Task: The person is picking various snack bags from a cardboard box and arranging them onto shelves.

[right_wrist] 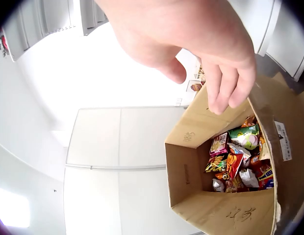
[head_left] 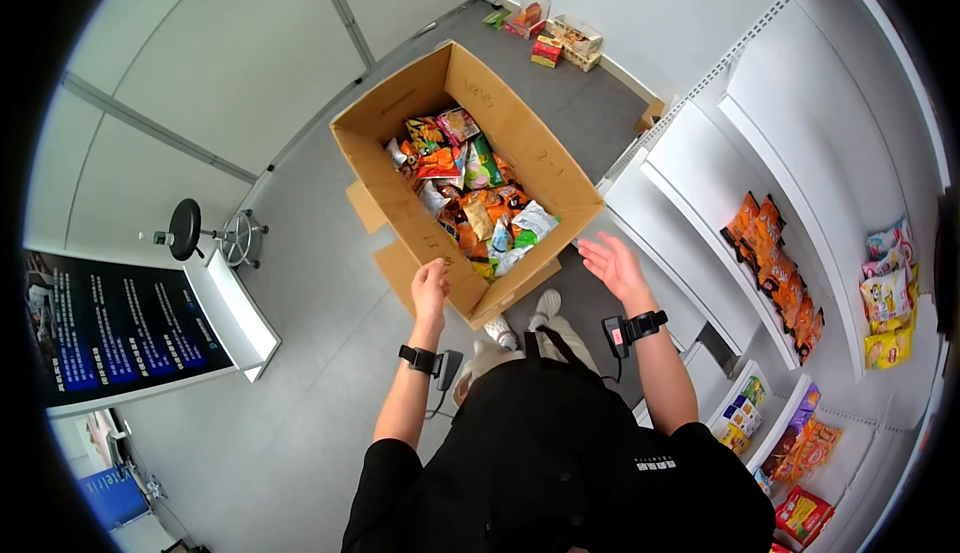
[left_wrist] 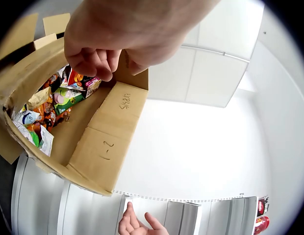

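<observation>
A large cardboard box (head_left: 545,168) with its top open stands in front of the person, filled with colourful snack packets (head_left: 480,208). By the box's near left rim is the left hand (head_left: 430,291), its fingers loosely bent and nothing held; whether it touches the rim I cannot tell. The left wrist view has this hand (left_wrist: 117,39) above the packets, thumb apart from the fingers. Off the near right corner, the right hand (head_left: 614,268) is spread, palm up and empty. In the right wrist view the right hand (right_wrist: 196,44) shows relaxed fingers beside the rim.
White shelves (head_left: 690,173) rise on the right, bearing orange bags (head_left: 775,273) and other snacks. Several packages (head_left: 560,43) lie on the floor by the far wall. A black round stool (head_left: 186,230) and a dark display board (head_left: 120,323) are at the left.
</observation>
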### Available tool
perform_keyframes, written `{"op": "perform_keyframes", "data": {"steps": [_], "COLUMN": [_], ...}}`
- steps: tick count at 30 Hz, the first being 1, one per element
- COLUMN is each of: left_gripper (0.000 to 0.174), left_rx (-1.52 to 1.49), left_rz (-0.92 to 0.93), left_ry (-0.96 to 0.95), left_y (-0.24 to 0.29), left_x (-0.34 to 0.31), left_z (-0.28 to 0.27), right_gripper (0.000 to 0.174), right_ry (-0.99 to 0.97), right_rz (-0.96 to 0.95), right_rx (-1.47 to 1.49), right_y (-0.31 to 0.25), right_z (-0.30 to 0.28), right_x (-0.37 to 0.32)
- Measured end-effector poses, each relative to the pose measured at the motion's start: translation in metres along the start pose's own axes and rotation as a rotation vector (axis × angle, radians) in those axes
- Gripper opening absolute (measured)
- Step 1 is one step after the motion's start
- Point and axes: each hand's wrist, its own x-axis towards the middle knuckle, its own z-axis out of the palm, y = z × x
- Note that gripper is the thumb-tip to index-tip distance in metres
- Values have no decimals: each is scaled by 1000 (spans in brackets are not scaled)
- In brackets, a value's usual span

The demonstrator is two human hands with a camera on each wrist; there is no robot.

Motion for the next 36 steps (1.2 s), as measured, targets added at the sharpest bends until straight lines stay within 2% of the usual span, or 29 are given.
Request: {"op": "perform_keyframes", "data": {"steps": [4, 12, 17, 21, 25, 27, 29, 32, 33, 34, 35, 36], "left_gripper": [26, 20, 17, 14, 19, 17, 17, 15, 14, 16, 18, 19], "left_rx": [4, -13, -10, -39, 5, 112, 177, 214, 244, 182, 85, 104], "left_rz": [-46, -122, -221, -428, -503, -503, -528, -459, -444, -382, -208, -264], "left_ry": [-19, -77, -155, -158, -214, -108, -207, -299, -308, -197, -157, -195], "left_y": [4, 25, 30, 15, -40, -47, -83, -146, -163, -174, -183, -184], "left_x": [7, 40, 88, 146, 222, 243, 284, 344, 355, 359, 364, 369], "left_z": [9, 50, 99, 147, 177, 201, 202, 204, 207, 217, 226, 231], "right_gripper": [36, 68, 74, 77, 69, 76, 77, 81, 82, 80, 79, 76], "right_ry": [-1, 4, -15, -52, -117, -120, -82, -44, 4, 1, 0, 13], "right_rz": [23, 0, 101, 267, 437, 449, 451, 279, 265, 280, 293, 276], "right_rx": [-1, -138, -227, -300, -325, -405, -480, -667, -618, -597, -577, -609], "right_y": [-9, -52, -82, -90, -94, -88, -79, -65, -58, -57, -57, -56], "right_z": [1, 15, 19, 21, 19, 19, 22, 35, 33, 32, 32, 30], "right_x": [35, 107, 163, 210, 230, 232, 234, 232, 234, 236, 236, 238]}}
